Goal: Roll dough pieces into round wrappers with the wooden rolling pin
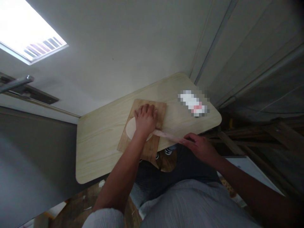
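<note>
A pale, round, flat piece (131,128) lies on a brown wooden board (152,148). It looks like the head of a wooden paddle, with a long pale handle (169,136) running right; the joint between them is hidden. My left hand (146,118) presses down over the round piece, its fingers bent and close together. Whatever lies under that palm is hidden. At the table's near edge, my right hand (200,147) is closed around the handle's far end, thumb and forefinger pinching it.
The board rests on a light wood-grain table (97,145) set against a white door with a metal lever handle (17,84). A white and pink item (193,103), pixelated, lies on the right of the table. Wooden beams (237,142) stand at right.
</note>
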Motion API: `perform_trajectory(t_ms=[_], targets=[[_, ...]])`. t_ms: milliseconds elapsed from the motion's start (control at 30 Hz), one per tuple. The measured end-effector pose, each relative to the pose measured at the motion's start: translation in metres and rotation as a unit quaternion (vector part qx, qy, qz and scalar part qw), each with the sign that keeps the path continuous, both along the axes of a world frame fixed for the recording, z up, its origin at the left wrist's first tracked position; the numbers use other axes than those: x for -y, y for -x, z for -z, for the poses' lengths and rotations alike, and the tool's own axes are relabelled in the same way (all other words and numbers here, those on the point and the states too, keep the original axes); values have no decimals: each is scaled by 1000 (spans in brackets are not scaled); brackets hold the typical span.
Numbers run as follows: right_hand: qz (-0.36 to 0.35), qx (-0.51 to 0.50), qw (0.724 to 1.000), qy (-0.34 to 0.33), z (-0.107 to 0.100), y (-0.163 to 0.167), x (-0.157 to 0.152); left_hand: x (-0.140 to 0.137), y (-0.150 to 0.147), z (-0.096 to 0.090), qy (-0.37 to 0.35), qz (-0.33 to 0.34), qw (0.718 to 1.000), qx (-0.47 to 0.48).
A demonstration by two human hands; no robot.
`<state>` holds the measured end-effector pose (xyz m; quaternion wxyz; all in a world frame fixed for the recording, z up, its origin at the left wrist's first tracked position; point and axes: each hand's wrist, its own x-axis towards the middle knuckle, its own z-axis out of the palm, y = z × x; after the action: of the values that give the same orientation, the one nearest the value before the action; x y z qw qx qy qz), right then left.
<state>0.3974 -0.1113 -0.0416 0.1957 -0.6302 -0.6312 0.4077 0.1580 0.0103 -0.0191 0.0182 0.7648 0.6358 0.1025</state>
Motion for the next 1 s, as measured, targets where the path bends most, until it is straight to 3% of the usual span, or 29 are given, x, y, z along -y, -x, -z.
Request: perform_trajectory(t_ms=[233,467,567,667,800,900,1000], targets=[[44,41,998,-7,0,-3,-11,-15,-11,0,-12,-15,1000,13],[-53,22,998,-6,-11,6,-6,-19,8,-1,-79,-39,979,183],[-47,-19,999,8,-9,4,1,-4,30,1,-122,-121,966,194],[-10,-26,999,16,-4,-2,7,15,44,6,-102,-192,967,136],[8,-26,999,35,4,-9,9,25,44,11,-84,-152,978,117],[-1,-36,999,35,7,-10,10,19,43,12,-60,-85,974,200],[-5,-60,998,32,8,-10,11,12,43,11,-14,-24,950,310]])
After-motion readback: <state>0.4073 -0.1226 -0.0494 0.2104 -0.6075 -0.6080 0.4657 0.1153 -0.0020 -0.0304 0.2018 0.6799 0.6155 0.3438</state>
